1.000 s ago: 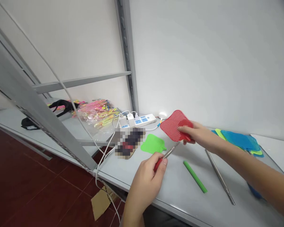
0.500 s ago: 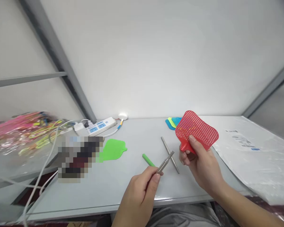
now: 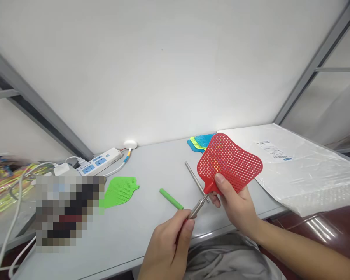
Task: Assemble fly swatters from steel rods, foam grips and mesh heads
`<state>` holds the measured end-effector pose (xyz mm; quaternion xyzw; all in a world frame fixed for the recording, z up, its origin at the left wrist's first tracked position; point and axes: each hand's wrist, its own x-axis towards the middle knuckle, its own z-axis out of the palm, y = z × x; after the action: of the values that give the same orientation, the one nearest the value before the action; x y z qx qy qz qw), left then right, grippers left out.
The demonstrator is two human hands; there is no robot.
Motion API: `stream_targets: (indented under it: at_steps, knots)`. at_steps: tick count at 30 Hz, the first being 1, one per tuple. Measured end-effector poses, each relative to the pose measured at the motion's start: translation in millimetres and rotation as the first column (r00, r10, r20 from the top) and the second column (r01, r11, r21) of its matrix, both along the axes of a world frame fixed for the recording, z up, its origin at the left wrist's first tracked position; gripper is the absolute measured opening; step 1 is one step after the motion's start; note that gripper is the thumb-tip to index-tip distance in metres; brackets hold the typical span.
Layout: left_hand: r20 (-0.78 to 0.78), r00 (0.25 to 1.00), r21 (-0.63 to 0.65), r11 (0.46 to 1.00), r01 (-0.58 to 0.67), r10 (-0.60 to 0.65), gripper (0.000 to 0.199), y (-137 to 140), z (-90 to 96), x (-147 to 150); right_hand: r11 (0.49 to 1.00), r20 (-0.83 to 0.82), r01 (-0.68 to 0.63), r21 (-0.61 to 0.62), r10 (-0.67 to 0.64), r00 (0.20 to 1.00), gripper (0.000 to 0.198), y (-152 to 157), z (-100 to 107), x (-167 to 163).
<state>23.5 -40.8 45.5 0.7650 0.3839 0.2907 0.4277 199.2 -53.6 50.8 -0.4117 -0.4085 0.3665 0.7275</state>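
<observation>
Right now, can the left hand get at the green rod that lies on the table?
Probably yes: the green rod lies just beyond the left hand, with nothing seen between them. However, that hand grips the stepped metal rod, so it would likely need freeing first.

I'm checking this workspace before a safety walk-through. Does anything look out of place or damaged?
The white plastic packaging at right juts past the front edge of the table, so it looks askew. I see no spill; the red mesh head looks undamaged.
</observation>
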Motion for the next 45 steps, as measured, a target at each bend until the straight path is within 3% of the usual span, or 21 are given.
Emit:
stream_targets:
  at_steps: [13,19,25,34,45]
  knots:
    - [-0.008,1.000,0.064,0.998,-0.030,0.030,0.028,2,2.7,-5,1.000,-0.008,0.029,-0.010,-0.029,1.000,0.032,2,8,2]
    - [-0.010,0.999,0.099,0.995,-0.031,0.033,0.028,2,1.5,-6,1.000,0.014,-0.016,-0.024,0.017,1.000,0.033,3,6,5]
    - [-0.004,0.999,0.016,0.999,-0.035,0.035,0.032,-1,3.9,-2,0.999,-0.044,-0.035,-0.030,0.033,0.998,0.032,3,4,4]
    - [0.038,0.998,-0.100,0.994,-0.044,0.048,0.035,-4,1.1,-3,0.991,0.058,-0.078,-0.105,0.085,0.995,0.039,5,4,11]
    - [-0.154,0.987,0.179,0.984,-0.012,0.040,0.028,-2,-3.7,5,0.956,0.002,-0.246,-0.160,0.249,0.968,0.051,6,2,1]
